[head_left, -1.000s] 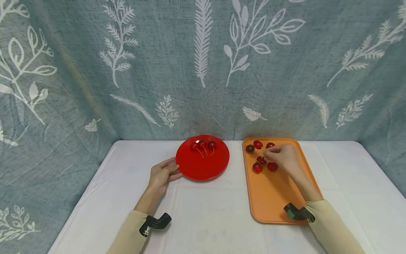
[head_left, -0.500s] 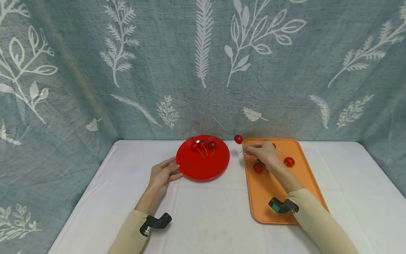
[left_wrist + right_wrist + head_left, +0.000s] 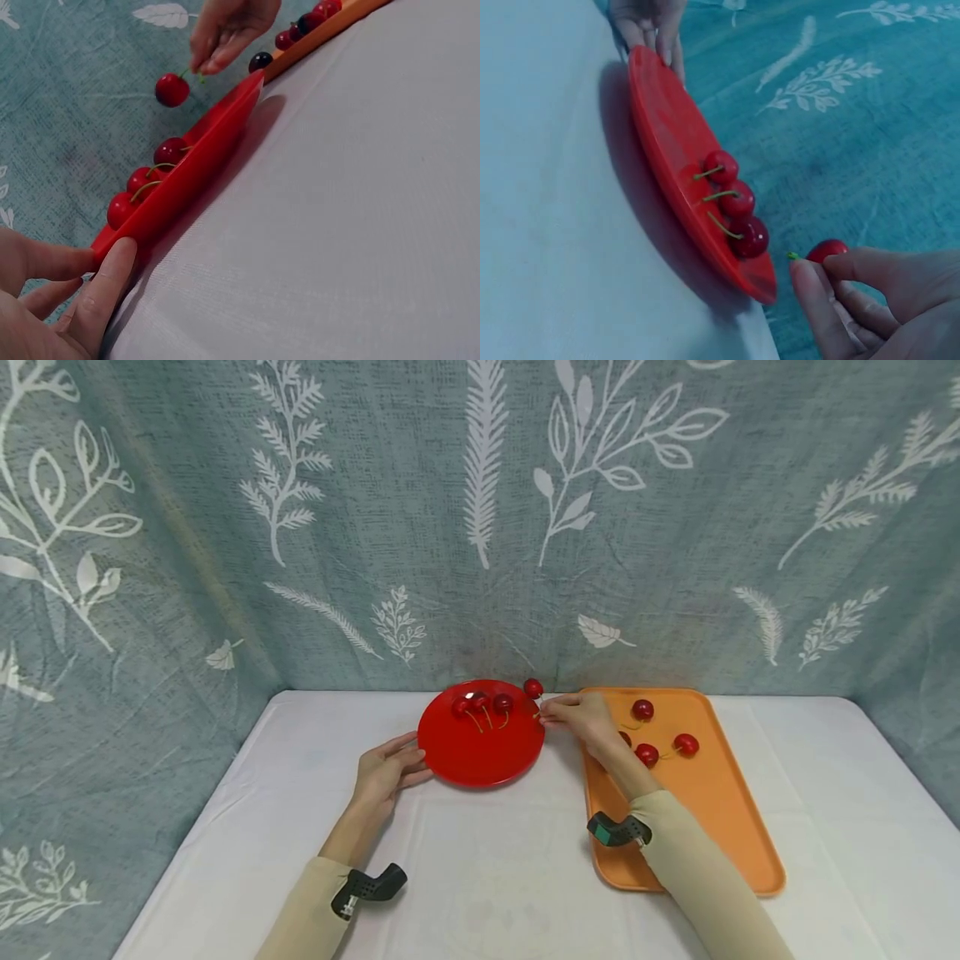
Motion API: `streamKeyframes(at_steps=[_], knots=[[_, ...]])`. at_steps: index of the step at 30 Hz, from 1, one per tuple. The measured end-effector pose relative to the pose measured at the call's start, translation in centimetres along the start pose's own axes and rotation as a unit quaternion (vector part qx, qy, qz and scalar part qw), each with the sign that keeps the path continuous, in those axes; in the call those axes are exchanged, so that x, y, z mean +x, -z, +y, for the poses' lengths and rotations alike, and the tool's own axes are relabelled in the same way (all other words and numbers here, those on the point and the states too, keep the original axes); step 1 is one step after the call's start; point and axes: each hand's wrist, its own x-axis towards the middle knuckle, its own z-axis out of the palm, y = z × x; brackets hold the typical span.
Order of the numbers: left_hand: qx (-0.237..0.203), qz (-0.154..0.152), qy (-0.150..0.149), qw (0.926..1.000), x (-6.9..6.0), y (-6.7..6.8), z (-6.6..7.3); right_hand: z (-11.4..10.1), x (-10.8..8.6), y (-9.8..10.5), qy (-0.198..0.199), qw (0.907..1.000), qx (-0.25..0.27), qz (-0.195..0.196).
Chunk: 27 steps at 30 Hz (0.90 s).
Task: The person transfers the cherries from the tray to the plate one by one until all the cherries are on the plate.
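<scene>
A red plate (image 3: 480, 758) stands at the left of the table, with 3 stemmed cherries (image 3: 737, 199) in a row near its far edge. My left hand (image 3: 382, 774) holds the plate's left rim between thumb and fingers. At the plate's far right edge, my right hand (image 3: 587, 720) pinches a bright red cherry (image 3: 533, 687) by its green stem. That cherry hangs clear of the plate in the left wrist view. Below my right forearm lies an orange tray (image 3: 720, 835), partly covered by the sleeve, with several cherries (image 3: 642, 710) on it.
A white cloth (image 3: 480, 877) covers the table. Behind it hangs a grey-green curtain (image 3: 420, 527) with white leaf prints, close to the plate and tray. Each wrist carries a black camera mount (image 3: 371, 885).
My right hand has lifted a cherry by the stem from the tray and carried it left to the plate's edge. A few tray cherries have shifted. My left hand stays at the plate.
</scene>
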Motion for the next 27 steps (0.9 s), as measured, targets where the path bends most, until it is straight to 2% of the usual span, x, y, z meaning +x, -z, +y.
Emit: streamKeyframes(at_steps=[9,19,27], knots=[[0.004,-0.006,-0.007,1.0,0.0,0.1,-0.2,0.0,0.7,-1.5,0.01,0.9996,-0.025,0.009],[0.002,-0.01,-0.01,0.9999,0.1,0.0,-0.3,0.6,1.7,-3.4,-0.021,0.9981,-0.052,0.025],[-0.003,-0.012,-0.011,0.9999,0.1,0.1,-0.2,0.2,1.7,-3.9,-0.009,0.996,-0.084,0.031]])
